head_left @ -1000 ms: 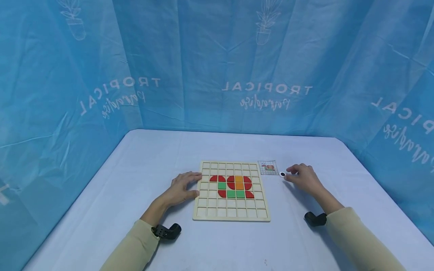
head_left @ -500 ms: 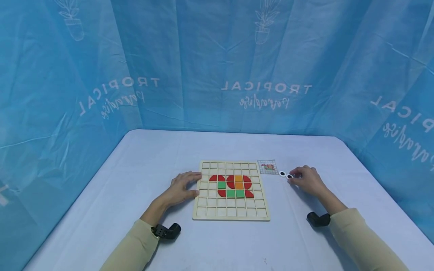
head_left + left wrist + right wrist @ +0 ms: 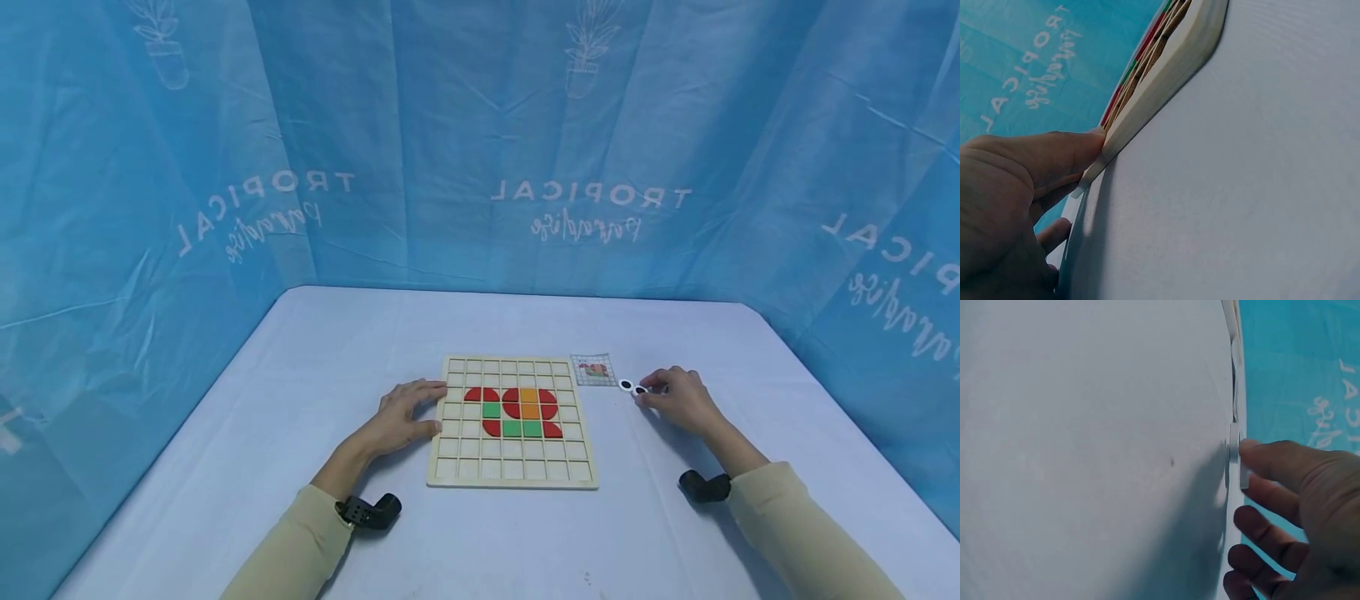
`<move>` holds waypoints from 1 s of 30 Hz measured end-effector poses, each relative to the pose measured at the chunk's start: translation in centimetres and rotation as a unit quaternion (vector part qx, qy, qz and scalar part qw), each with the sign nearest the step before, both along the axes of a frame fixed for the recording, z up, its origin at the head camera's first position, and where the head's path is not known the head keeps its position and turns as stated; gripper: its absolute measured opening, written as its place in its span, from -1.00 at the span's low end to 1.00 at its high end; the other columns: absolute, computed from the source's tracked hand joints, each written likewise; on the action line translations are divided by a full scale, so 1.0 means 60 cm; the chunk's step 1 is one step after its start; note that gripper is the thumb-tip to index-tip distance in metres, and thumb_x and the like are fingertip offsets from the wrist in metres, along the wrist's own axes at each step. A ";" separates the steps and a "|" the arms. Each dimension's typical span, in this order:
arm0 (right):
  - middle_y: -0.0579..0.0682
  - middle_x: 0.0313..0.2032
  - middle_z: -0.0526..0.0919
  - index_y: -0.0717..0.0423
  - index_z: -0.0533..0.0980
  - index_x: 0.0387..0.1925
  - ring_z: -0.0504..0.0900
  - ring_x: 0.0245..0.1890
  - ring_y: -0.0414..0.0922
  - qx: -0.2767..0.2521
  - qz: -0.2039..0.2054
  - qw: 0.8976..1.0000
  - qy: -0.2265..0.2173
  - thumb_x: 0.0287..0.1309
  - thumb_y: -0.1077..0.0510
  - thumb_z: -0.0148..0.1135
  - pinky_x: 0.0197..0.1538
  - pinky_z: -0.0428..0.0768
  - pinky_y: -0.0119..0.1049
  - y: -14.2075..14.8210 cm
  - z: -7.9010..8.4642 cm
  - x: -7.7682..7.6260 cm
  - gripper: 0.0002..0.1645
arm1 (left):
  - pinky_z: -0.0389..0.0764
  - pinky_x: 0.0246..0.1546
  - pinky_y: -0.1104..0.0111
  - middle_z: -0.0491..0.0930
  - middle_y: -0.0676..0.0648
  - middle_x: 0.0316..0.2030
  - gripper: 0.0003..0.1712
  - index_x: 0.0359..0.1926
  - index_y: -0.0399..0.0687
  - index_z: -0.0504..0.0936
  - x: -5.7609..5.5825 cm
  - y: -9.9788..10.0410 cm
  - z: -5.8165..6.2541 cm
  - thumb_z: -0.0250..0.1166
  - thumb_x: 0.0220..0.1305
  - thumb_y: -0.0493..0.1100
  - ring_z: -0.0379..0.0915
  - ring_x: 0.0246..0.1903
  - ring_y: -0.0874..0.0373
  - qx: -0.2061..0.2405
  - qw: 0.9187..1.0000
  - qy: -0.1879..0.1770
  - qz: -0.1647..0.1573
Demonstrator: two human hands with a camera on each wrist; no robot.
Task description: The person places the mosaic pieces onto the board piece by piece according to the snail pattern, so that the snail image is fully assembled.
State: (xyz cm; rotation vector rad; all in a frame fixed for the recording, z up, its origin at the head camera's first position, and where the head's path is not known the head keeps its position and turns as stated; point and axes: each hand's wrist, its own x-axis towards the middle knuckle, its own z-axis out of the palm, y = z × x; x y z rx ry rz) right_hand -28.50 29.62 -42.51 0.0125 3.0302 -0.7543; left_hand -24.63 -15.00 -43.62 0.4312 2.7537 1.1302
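Note:
A pale wooden grid board [image 3: 510, 471] lies flat on the table, with red, green and orange tiles set in its middle cells. At its left edge rests my left hand [image 3: 405, 417], thumb and fingers spread apart along the side; in the left wrist view the thumb [image 3: 1072, 153] touches the board's edge. Right of the board, my right hand [image 3: 678, 400] pinches a white disc with a black centre [image 3: 640, 390] between thumb and index finger, low over the table. A second such disc [image 3: 626, 385] lies just left of it, beside the card's lower right corner.
A small printed card [image 3: 592, 370] with a coloured picture on a grid lies by the board's upper right corner. White cloth covers the table [image 3: 360, 333]. Blue printed curtains [image 3: 465, 225] hang around its back and sides.
My right hand has shifted slightly right, from the first disc to the second one, which now shows at its fingertips. The left hand and the board have stayed in place.

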 end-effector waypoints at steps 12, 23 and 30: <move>0.12 -0.12 0.55 0.10 0.62 -0.11 0.36 -0.09 0.01 -0.016 0.048 0.998 0.031 0.03 0.04 0.34 -0.19 0.39 -0.23 -0.101 0.028 0.003 -0.63 | -0.21 0.42 -0.11 0.20 -0.07 0.40 -0.32 0.30 0.03 0.38 -0.002 0.000 0.001 0.32 0.13 -0.09 -0.16 0.46 -0.12 0.002 1.000 0.005 -0.003; -0.03 -0.22 0.58 -0.06 0.66 -0.23 0.37 -0.15 -0.07 -0.033 0.126 0.991 0.045 -0.02 -0.01 0.39 -0.19 0.43 -0.25 -0.247 0.039 -0.021 -0.73 | -0.21 0.41 -0.11 0.21 -0.06 0.40 -0.33 0.30 0.00 0.38 -0.001 -0.001 0.002 0.32 0.13 -0.11 -0.15 0.46 -0.12 0.005 1.000 0.008 -0.011; -0.04 -0.23 0.58 -0.06 0.65 -0.24 0.36 -0.19 -0.10 -0.034 0.161 0.985 0.052 0.00 -0.02 0.38 -0.22 0.44 -0.27 -0.311 0.033 -0.040 -0.74 | -0.21 0.42 -0.10 0.21 -0.06 0.40 -0.33 0.30 -0.01 0.38 0.001 -0.001 0.001 0.32 0.13 -0.12 -0.16 0.46 -0.13 0.010 1.000 0.008 -0.008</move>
